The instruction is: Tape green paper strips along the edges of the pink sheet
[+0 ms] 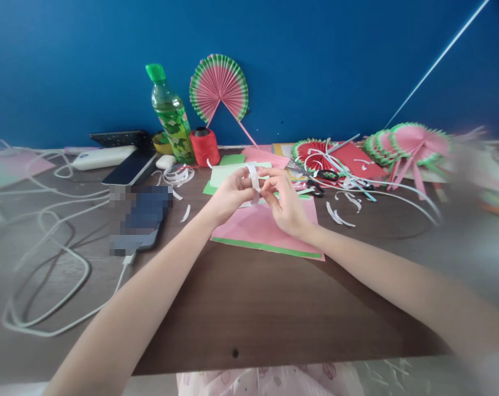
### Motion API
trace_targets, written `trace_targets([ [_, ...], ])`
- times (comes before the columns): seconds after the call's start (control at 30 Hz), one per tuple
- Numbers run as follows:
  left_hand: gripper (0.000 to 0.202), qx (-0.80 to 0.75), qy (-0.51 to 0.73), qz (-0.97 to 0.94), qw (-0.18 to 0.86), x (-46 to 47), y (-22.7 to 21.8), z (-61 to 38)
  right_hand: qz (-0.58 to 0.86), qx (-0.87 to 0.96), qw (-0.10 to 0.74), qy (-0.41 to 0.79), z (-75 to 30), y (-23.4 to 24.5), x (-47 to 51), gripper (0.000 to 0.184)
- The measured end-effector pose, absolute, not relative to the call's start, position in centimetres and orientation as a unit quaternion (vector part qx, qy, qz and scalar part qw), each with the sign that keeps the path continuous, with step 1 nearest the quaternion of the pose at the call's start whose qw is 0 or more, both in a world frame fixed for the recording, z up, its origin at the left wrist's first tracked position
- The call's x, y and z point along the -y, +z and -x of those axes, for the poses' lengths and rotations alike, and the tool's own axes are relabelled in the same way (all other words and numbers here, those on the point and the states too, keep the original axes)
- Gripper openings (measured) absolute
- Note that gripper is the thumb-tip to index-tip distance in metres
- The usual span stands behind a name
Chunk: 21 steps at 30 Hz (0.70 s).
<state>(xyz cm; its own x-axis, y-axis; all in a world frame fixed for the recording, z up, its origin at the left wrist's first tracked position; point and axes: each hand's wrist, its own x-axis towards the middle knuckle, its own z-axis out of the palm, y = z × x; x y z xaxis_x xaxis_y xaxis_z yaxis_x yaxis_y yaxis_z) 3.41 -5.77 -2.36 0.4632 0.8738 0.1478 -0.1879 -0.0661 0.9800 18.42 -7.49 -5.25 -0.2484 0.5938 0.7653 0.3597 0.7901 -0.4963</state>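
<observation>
Both my hands meet over the middle of the dark wooden table. My left hand and my right hand each pinch a narrow white strip that stands upright between their fingertips. Under the hands lies a pink paper sheet with a green edge. A pale green sheet lies just beyond the hands.
A phone on a white cable lies at left. A green bottle, a red thread spool, scissors, folded pink-and-green paper fans and white strip scraps crowd the back and right.
</observation>
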Motion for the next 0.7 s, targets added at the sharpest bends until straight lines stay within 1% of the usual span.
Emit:
trace_targets([
  [0.27, 0.052, -0.305, 0.461, -0.560, 0.617, 6.0, -1.8, -3.4, 0.273, 0.800, 0.511, 0.159, -18.3, -5.2, 7.7, 0.011],
  [0.33, 0.050, -0.309, 0.464, -0.556, 0.616, 6.0, -1.7, -3.4, 0.275, 0.801, 0.506, 0.161, -18.3, -5.2, 7.8, 0.010],
  [0.6, 0.033, -0.318, 0.516, -0.486, 0.629, 5.0, -2.4, -2.7, 0.294, 0.801, 0.512, 0.098, -18.2, -5.1, 8.1, 0.008],
  [0.7, 0.032, -0.308, 0.510, -0.498, 0.631, 4.9, -2.6, -2.6, 0.284, 0.798, 0.523, 0.094, -18.1, -4.9, 8.1, 0.009],
])
